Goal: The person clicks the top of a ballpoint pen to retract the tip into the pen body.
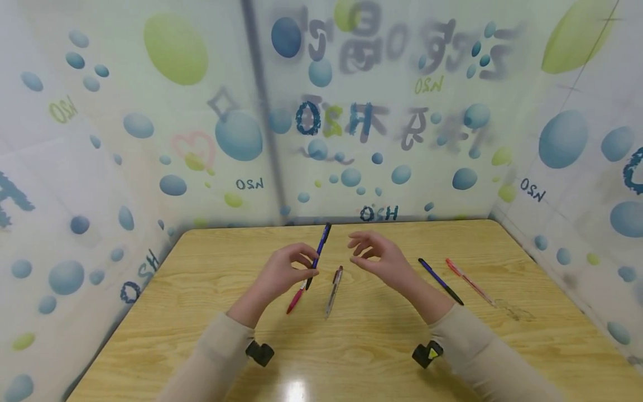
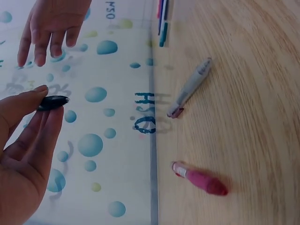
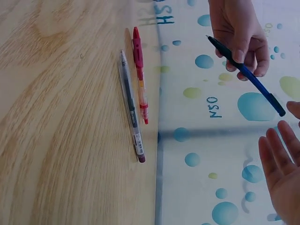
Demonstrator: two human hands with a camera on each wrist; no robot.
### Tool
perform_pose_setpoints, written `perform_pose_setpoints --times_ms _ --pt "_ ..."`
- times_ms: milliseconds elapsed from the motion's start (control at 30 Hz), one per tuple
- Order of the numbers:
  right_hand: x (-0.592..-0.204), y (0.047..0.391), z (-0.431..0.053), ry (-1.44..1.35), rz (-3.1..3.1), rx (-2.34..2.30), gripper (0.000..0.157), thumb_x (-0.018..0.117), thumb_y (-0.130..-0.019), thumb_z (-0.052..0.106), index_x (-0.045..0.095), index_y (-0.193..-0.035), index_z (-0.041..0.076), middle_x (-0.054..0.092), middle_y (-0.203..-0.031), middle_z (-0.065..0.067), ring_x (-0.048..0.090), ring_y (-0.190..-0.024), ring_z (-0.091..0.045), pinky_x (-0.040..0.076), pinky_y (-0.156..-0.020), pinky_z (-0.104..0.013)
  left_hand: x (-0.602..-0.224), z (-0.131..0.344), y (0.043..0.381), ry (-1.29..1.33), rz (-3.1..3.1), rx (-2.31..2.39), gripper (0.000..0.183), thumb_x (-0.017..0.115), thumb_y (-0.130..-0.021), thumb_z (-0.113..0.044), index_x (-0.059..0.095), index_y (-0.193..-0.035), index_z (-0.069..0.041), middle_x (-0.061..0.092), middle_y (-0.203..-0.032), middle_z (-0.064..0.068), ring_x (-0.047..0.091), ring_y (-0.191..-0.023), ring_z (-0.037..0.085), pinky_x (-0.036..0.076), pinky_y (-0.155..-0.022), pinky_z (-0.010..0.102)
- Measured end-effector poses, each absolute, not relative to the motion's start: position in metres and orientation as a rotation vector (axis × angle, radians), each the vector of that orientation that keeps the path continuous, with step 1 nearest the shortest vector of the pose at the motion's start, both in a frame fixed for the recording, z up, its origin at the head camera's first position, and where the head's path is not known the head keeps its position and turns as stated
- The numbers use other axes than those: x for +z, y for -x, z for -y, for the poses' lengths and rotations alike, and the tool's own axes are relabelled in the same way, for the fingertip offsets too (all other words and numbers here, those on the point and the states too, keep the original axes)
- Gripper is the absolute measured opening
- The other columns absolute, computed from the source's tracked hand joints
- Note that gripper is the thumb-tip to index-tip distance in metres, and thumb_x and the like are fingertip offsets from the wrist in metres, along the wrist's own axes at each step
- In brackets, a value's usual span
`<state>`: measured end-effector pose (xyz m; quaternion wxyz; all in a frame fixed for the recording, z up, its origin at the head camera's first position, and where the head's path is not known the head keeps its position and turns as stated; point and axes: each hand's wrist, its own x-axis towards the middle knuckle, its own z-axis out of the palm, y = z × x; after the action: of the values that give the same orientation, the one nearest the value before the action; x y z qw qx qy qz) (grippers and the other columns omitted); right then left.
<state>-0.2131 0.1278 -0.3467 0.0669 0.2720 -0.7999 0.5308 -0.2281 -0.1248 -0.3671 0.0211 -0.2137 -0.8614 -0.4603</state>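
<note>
In the head view my left hand [image 1: 285, 270] pinches a blue pen [image 1: 320, 244] between thumb and fingers, above the table. The right wrist view shows that pen [image 3: 253, 79] tilted, its dark tip near the thumb side. My right hand [image 1: 382, 260] hovers to the right of it with loosely bent fingers and nothing in them. Under the hands lie a clear pen with a dark red end [image 1: 334, 291] and a pink-red pen [image 1: 296, 299], partly hidden by the left hand and the blue pen.
To the right on the wooden table [image 1: 382, 357] lie another blue pen [image 1: 441, 281], partly behind the right forearm, and a clear red pen [image 1: 469, 282]. Patterned curtains [image 1: 321, 184] stand at the back and sides.
</note>
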Motion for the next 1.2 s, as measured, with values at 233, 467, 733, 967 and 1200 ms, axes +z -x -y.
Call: perform_pose_setpoints --times_ms 233,467,733,967,1200 --pt "-0.337 0.207 -0.12 -0.776 2.327 1.653 0.037 0.065 -0.091 -0.004 0.056 -0.127 -0.002 0.061 -0.114 -0.019 0.061 -0.098 -0.037 0.052 -0.086 -0.044 -0.367 0.105 0.224 0.72 2.56 -1.569 0.024 0.079 -0.081 -0.004 0.067 -0.101 -0.011 0.065 -0.096 0.001 0.067 -0.085 0.017 0.056 -0.07 0.033" --pt "-0.337 0.206 -0.118 -0.762 2.291 1.674 0.047 0.064 -0.092 -0.003 0.049 -0.136 -0.001 0.061 -0.116 -0.021 0.061 -0.101 -0.038 0.05 -0.088 -0.047 -0.367 0.09 0.222 0.767 2.492 -1.647 0.023 0.079 -0.082 -0.007 0.067 -0.1 -0.01 0.067 -0.093 0.001 0.067 -0.082 0.016 0.056 -0.07 0.033" --pt "-0.337 0.207 -0.116 -0.756 2.27 1.715 0.052 0.064 -0.092 -0.004 0.046 -0.14 0.003 0.062 -0.113 -0.022 0.062 -0.1 -0.036 0.048 -0.089 -0.052 -0.371 0.081 0.22 0.764 2.514 -1.659 0.023 0.078 -0.083 -0.007 0.065 -0.101 -0.013 0.065 -0.095 0.0 0.067 -0.084 0.017 0.056 -0.071 0.034" --pt "-0.337 0.206 -0.116 -0.79 2.267 1.662 0.05 0.064 -0.092 -0.004 0.048 -0.138 0.001 0.064 -0.111 -0.018 0.062 -0.099 -0.033 0.051 -0.087 -0.047 -0.375 0.076 0.22 0.854 2.512 -1.668 0.025 0.077 -0.084 -0.005 0.06 -0.102 -0.01 0.063 -0.096 0.002 0.066 -0.087 0.016 0.056 -0.073 0.033" --pt "-0.353 0.22 -0.119 -0.857 2.224 1.654 0.051 0.062 -0.091 -0.008 0.047 -0.139 -0.001 0.063 -0.115 -0.022 0.06 -0.104 -0.031 0.053 -0.085 -0.04 -0.381 0.073 0.222 0.864 2.551 -1.755 0.036 0.075 -0.085 -0.002 0.053 -0.111 -0.011 0.06 -0.101 0.006 0.065 -0.091 0.02 0.056 -0.076 0.035"
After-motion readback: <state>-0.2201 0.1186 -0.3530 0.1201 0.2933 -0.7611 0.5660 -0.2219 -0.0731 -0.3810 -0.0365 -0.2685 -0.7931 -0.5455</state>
